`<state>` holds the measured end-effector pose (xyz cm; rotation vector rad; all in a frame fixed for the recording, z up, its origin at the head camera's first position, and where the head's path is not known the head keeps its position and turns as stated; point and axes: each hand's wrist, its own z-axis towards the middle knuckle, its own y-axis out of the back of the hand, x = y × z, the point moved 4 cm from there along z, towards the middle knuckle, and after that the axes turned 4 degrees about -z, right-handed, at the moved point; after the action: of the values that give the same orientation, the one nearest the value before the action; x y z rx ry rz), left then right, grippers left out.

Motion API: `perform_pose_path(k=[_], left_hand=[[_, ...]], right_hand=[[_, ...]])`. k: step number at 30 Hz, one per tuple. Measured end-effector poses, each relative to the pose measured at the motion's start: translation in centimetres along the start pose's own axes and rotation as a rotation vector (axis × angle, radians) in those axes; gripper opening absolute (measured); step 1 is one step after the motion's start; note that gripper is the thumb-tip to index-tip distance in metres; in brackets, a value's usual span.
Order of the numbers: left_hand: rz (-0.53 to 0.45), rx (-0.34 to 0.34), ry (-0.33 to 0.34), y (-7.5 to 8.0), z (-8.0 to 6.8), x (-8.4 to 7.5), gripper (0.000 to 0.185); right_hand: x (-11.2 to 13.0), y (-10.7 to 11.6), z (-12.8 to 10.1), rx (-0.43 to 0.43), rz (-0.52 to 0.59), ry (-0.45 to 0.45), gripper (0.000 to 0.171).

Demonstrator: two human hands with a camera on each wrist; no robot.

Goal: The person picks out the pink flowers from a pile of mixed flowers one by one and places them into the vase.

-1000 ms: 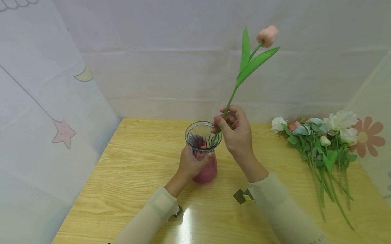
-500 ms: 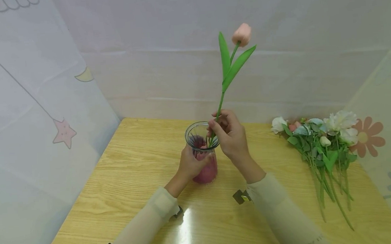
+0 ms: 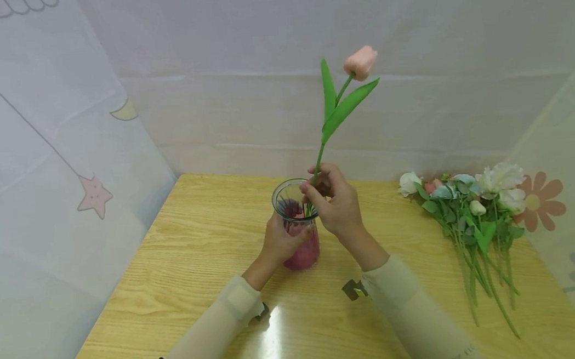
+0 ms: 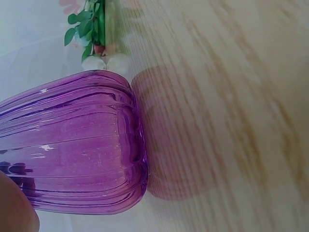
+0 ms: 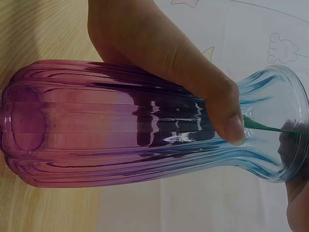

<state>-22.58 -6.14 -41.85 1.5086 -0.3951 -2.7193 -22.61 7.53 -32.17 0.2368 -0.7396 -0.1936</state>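
A ribbed glass vase (image 3: 304, 251), pink-purple below and bluish at its flared neck, stands upright on the table. My left hand (image 3: 280, 240) grips it below the rim, its thumb (image 5: 224, 108) across the glass in the right wrist view. Over the mouth, my right hand (image 3: 339, 205) pinches the green stem of a pink tulip (image 3: 361, 63), which leans right with two long leaves. The stem's lower part (image 5: 260, 126) shows through the neck in the right wrist view; its end is hidden. In the left wrist view the purple vase base (image 4: 82, 150) touches the table.
On the right of the wooden table (image 3: 193, 251) lies a bunch of flowers (image 3: 477, 206), white, blue and pink, stems toward me. A printed cloth backdrop (image 3: 244, 111) closes off the back and both sides.
The tulip and my right hand have moved left and then somewhat down, the stem now reaching deeper at the vase mouth. My left hand and the vase have stayed still.
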Motion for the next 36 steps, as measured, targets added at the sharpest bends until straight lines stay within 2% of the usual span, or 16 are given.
perform_pose_path(k=[5, 8, 14, 20, 29, 36], left_hand=[[0.005, -0.022, 0.015, -0.3, 0.1, 2.6, 0.067], [-0.007, -0.027, 0.006, -0.2, 0.0, 3.2, 0.067], [-0.020, -0.029, -0.019, -0.2, 0.0, 3.3, 0.065], [0.007, -0.027, -0.024, -0.3, 0.0, 3.3, 0.066], [0.020, -0.042, -0.012, -0.3, -0.1, 3.3, 0.065], [0.033, -0.049, -0.012, -0.3, 0.0, 3.3, 0.059]], right_hand=[[0.2, -0.1, 0.0, 0.006, -0.021, 0.008, 0.027], [0.3, -0.2, 0.0, 0.017, -0.033, 0.014, 0.027], [0.5, -0.3, -0.2, 0.025, -0.058, 0.018, 0.025], [0.6, -0.4, -0.4, 0.017, -0.138, 0.065, 0.027], [0.4, -0.3, -1.0, -0.015, -0.383, 0.167, 0.024], [0.0, 0.0, -1.1, -0.034, -0.397, 0.152, 0.030]])
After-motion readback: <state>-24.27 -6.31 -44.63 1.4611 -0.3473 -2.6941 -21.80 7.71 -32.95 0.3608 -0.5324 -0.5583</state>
